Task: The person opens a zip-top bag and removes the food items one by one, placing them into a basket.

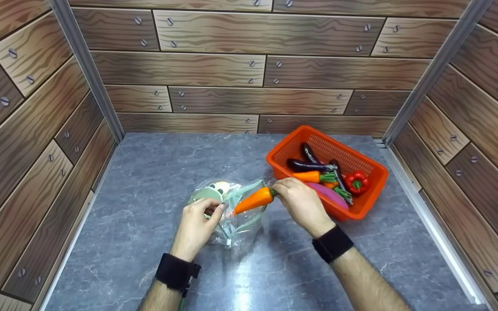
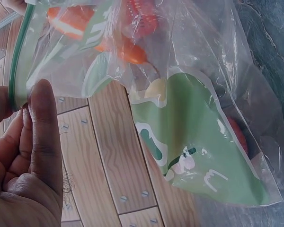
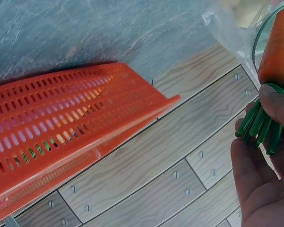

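A clear zip bag [image 1: 244,226] with pale green print is upright on the grey surface, its mouth spread. My left hand [image 1: 199,218] pinches the green zip edge between thumb and fingers, as the left wrist view shows. With my right hand [image 1: 298,201] I grip an orange carrot [image 1: 255,201] by its green stems [image 3: 260,123]. The carrot slants down to the left, tip inside the bag's opening. Through the plastic, the left wrist view shows a reddish dotted item [image 2: 141,19] and a partly hidden red item [image 2: 237,135]; their kinds are unclear.
An orange perforated basket [image 1: 372,194] stands right of the bag. It holds several eggplants [image 1: 305,166], carrots [image 1: 307,176], a red bell pepper [image 1: 356,182] and a purple-pink item [image 1: 329,194]. Wood-patterned walls [image 1: 214,69] enclose the back and sides.
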`<state>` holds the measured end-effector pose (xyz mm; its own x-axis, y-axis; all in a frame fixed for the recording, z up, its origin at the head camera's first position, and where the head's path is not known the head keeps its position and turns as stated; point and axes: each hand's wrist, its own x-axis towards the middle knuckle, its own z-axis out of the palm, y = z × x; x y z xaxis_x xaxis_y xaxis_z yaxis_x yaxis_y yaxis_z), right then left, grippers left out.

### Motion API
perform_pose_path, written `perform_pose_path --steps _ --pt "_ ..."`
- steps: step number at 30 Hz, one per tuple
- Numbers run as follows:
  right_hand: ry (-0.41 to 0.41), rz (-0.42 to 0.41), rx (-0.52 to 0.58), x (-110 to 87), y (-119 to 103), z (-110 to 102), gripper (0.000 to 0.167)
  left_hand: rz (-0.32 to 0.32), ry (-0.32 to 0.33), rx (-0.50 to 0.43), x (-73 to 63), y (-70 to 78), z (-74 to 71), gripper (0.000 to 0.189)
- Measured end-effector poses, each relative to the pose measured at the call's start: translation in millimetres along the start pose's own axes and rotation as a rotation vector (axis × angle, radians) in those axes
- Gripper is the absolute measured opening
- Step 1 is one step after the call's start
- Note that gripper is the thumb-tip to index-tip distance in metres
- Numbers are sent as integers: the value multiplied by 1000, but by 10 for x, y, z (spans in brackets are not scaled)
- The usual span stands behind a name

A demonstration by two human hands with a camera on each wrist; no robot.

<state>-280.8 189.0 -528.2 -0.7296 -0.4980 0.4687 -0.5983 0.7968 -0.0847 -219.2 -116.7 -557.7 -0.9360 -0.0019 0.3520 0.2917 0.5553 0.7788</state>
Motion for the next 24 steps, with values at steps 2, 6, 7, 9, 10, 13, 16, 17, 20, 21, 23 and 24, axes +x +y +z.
perform_pose_path --steps 2,6,7,9,10,13,16,17,20,21,23,24 --pt "-4 4 6 2 34 -31 19 1 1 -1 -1 -2 -1 5" --pt "4 4 3 4 102 -90 20 6 5 -2 -2 -9 -3 4" --pt "6 2 2 3 121 -103 21 6 6 -3 -3 -10 -3 4" --pt "13 3 3 0 151 -133 23 7 7 -4 -2 -12 -4 4" --pt "18 4 3 -1 168 -144 24 7 7 -4 -2 -13 -3 4" --pt "27 8 1 -6 215 -182 26 5 5 -5 0 -14 -4 5" --pt "33 18 -11 -7 264 -220 26 3 1 -5 1 -19 -4 5" --pt "33 21 -16 -9 282 -234 27 2 -1 -4 0 -20 -5 5" --pt "33 37 -25 -18 336 -275 29 -1 -4 -4 -2 -20 -8 5" --pt "34 44 -23 -22 354 -288 29 -2 -4 -5 -3 -18 -10 5" --pt "38 58 -20 -31 391 -313 28 -3 -2 -7 -4 -17 -14 5" --pt "41 65 -17 -37 408 -327 26 4 1 -5 -5 -19 -14 5"
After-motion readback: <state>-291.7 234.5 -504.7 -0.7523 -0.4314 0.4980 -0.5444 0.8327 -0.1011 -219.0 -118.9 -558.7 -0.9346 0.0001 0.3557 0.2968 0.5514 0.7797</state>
